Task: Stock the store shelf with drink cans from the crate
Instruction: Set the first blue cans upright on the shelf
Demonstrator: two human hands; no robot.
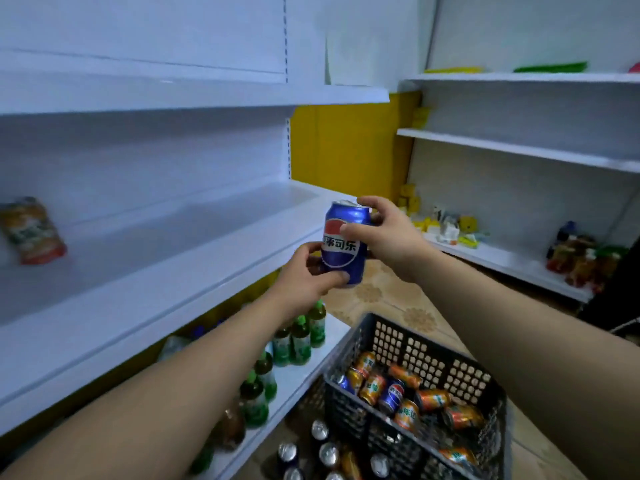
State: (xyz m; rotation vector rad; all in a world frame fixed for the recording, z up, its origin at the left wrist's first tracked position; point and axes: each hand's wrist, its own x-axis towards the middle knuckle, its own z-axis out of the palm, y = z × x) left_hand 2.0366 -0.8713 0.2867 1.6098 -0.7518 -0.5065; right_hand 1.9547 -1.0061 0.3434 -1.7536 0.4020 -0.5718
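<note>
A blue cola can (344,237) is held upright in the air, just off the right end of the white middle shelf (180,271). My left hand (306,277) grips its lower part from the left. My right hand (384,233) holds its upper part, with the thumb across the label and fingers at the rim. Below stands a dark plastic crate (408,344) with several orange and blue cans (412,396) lying loose in it. One orange can (33,232) stands far left on the middle shelf.
Green bottles (298,337) stand on the lowest shelf under my left arm. Several cans (325,452) stand on the floor beside the crate. A second shelf unit (519,147) at the right holds bottles (581,258) and small packets.
</note>
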